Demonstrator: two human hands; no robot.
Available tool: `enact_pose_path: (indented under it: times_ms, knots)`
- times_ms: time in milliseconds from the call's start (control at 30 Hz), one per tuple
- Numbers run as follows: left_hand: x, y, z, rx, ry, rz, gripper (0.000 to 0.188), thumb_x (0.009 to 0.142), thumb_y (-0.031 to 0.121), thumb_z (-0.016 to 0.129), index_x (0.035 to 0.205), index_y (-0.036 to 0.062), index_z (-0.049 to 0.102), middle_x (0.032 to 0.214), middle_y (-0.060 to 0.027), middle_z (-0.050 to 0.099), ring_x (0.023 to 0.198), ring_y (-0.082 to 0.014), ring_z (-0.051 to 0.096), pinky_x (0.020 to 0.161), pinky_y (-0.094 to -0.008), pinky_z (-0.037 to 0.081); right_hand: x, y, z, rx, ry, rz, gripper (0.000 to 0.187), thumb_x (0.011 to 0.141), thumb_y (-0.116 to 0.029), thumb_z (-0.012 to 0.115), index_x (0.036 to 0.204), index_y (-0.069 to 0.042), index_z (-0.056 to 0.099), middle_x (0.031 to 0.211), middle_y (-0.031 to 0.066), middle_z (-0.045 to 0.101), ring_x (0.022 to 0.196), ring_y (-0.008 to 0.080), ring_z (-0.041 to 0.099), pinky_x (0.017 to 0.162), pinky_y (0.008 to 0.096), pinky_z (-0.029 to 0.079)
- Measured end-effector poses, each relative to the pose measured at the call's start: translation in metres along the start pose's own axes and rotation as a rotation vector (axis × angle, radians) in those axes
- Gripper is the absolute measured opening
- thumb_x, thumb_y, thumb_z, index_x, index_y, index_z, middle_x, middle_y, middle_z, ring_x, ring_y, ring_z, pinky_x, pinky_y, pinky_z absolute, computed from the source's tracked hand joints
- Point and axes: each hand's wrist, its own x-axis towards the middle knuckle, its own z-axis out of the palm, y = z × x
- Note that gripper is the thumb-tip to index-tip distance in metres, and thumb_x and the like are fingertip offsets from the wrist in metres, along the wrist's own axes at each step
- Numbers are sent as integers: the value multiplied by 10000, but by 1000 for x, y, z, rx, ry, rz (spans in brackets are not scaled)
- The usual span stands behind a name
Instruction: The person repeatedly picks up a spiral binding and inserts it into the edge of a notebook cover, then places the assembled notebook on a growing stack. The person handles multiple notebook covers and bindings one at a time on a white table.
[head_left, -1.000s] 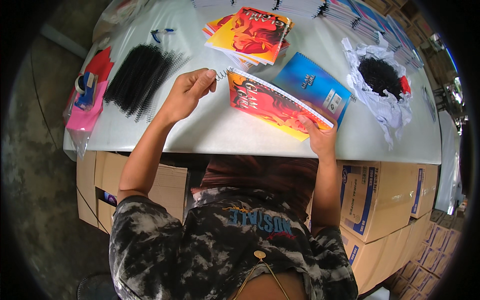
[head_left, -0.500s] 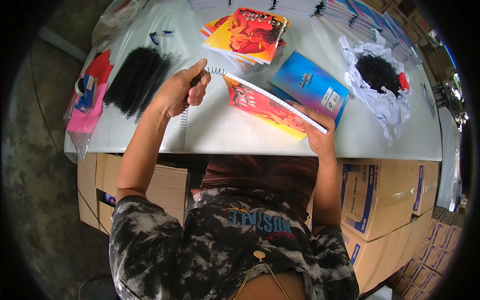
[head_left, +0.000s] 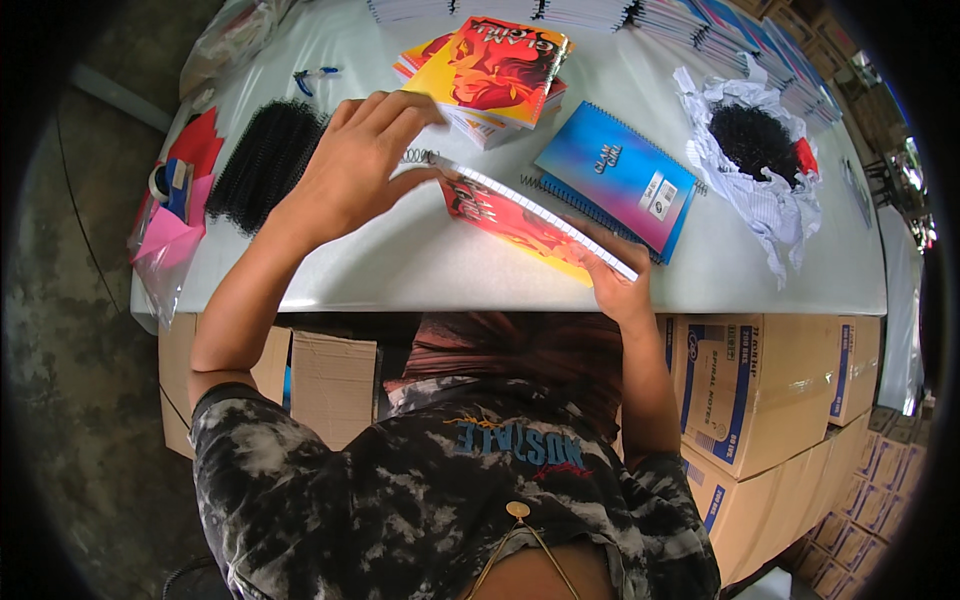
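Red-and-yellow notebook (head_left: 510, 228) held tilted over the white counter (head_left: 380, 275), its right end clamped in the fingers of my right hand (head_left: 622, 285). At its left corner a short dark coil (head_left: 420, 157) juts out; my left hand (head_left: 350, 165) is just beside it, thumb and fingers apart. Change: half a second ago those fingers gripped the coil, a length hanging below; none hangs in view now. Judged: grip released, coil's seating in the edge unclear. Beyond: blue notebook (head_left: 608, 190), black coil bundle (head_left: 262, 165) at left, then notebook stack (head_left: 505, 65).
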Motion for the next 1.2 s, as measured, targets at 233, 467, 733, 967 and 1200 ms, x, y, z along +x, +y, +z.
enact_pose_path:
  times_ms: [233, 467, 733, 967, 1200]
  knots:
    - [-7, 2, 5, 223, 41, 119, 636, 629, 388, 751, 1127, 89, 490, 1266, -127, 412, 1238, -361, 309, 957, -480, 264, -9, 2, 8, -102, 54, -75, 372, 734, 114, 536, 1072, -17, 623, 1044, 138, 639, 940, 240, 636, 801, 295, 502]
    - [-71, -12, 80, 378, 390, 410, 1045, 740, 780, 292, 1373, -46, 193, 1431, -303, 37, 1323, -470, -66, 996, -612, -124, -13, -2, 18, -141, 55, -259, 273, 770, 52, 546, 1034, 60, 614, 992, 182, 648, 908, 272, 646, 785, 314, 498]
    - [-97, 9, 100, 284, 439, 429, 855, 856, 618, 264, 1350, -77, 213, 1404, -236, 234, 1332, -330, 141, 1080, -486, 89, -16, 0, 25, -150, 63, -393, 360, 720, -37, 669, 1069, 29, 607, 1015, 188, 635, 893, 293, 645, 778, 334, 511]
    - [-110, 18, 107, 42, 327, 210, 906, 799, 668, 372, 1308, -76, 277, 1343, -292, 267, 1263, -454, 230, 1013, -594, 134, -21, -7, 29, -154, 40, -384, 346, 708, -23, 670, 1048, 23, 622, 988, 191, 639, 887, 290, 647, 750, 340, 521]
    - [-95, 8, 105, -46, 430, 170, 1018, 762, 719, 400, 1324, -110, 215, 1357, -321, 215, 1236, -496, 248, 1008, -620, 137, -18, -12, 37, -109, 15, -389, 385, 687, -25, 687, 1063, 17, 616, 983, 189, 641, 883, 293, 648, 760, 344, 517]
